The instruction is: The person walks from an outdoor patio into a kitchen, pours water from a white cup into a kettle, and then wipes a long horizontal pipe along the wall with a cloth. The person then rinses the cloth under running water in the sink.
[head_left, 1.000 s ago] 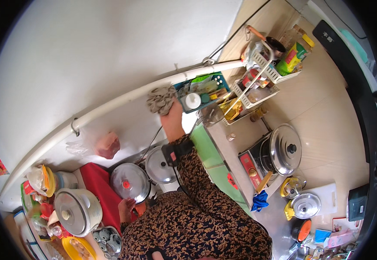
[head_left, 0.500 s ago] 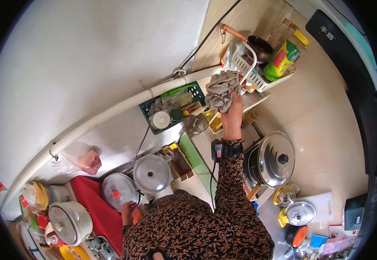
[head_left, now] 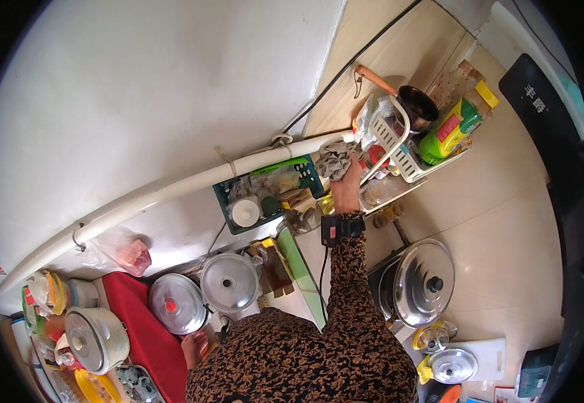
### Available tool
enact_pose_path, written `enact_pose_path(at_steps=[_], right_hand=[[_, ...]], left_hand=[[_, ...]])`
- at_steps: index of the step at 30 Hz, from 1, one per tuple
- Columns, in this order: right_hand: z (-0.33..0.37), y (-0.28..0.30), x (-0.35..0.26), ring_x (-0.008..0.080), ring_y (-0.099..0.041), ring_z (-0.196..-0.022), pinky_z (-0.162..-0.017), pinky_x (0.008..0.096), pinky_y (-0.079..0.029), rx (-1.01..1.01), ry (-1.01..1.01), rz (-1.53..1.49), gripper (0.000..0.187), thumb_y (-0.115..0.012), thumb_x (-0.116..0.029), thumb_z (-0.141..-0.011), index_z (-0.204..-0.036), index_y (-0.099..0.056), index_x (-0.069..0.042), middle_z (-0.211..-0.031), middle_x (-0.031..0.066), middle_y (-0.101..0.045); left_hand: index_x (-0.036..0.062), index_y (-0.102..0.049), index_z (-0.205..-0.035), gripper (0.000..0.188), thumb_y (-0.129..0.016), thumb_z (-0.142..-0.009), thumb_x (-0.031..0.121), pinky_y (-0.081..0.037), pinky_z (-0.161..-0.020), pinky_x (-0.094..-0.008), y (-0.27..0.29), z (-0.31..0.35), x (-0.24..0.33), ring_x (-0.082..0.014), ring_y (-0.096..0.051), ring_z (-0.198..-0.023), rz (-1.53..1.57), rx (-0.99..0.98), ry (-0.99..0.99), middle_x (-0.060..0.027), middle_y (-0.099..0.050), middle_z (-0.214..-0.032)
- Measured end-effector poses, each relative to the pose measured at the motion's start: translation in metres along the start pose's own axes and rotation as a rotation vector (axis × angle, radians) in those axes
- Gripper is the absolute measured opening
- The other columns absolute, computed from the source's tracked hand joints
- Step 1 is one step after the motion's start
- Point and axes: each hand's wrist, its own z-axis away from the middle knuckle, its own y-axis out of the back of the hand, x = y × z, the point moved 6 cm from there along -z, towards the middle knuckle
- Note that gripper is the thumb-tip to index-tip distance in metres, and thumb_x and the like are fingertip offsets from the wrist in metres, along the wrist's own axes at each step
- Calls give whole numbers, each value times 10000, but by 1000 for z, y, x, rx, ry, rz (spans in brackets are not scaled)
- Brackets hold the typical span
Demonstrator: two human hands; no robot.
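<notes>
My right hand (head_left: 347, 187) is closed around a crumpled grey cloth (head_left: 335, 161). Arm stretched forward, it presses or holds the cloth by the white pipe (head_left: 191, 183), left of the white plastic rack (head_left: 392, 138); whether the cloth touches the pipe is unclear. A red-lidded jar (head_left: 376, 154) stands just right of the cloth. Down at the left, my left hand (head_left: 195, 346) has its fingers partly spread and nothing visible in it. It is near a round metal lid with a red knob (head_left: 174, 305) and a red cloth cover (head_left: 134, 322).
A dark green basket (head_left: 221, 201) hangs below the pipe. The rack holds a small pan (head_left: 418, 107) and a green-yellow bottle (head_left: 453, 131). A large lidded pot (head_left: 426, 282) stands beside my right forearm. A cable (head_left: 323, 285) runs from the black wrist device (head_left: 332, 230).
My right hand has carried the grey cloth left, away from the rack and toward the pipe, uncovering the red-lidded jar. The whole view has shifted slightly. My left hand stays low by the lid.
</notes>
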Motion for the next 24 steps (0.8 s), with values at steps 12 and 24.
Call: enact_pose_path(at_steps=[12, 24], right_hand=[[16, -9, 9, 328, -654, -1042, -935, 463, -527, -230, -422, -233, 341, -487, -285, -981, -1146, -656, -39, -1144, 140, -688], [156, 86, -72, 231, -664, -932, -806, 387, -560, -16, -152, -35, 407, -569, -391, -936, -1209, -620, -93, -1073, 60, -688]], left_hand=[[-56, -570, -1145, 368, -530, -984, 272, -602, -777, -343, -36, -22, 7, -271, -700, -929, -22, -133, -111, -183, -672, -1061], [-47, -534, -1237, 454, -531, -949, 304, -598, -812, -412, -33, -44, -10, -324, -671, -1013, -119, -155, -40, -216, -627, -1189]])
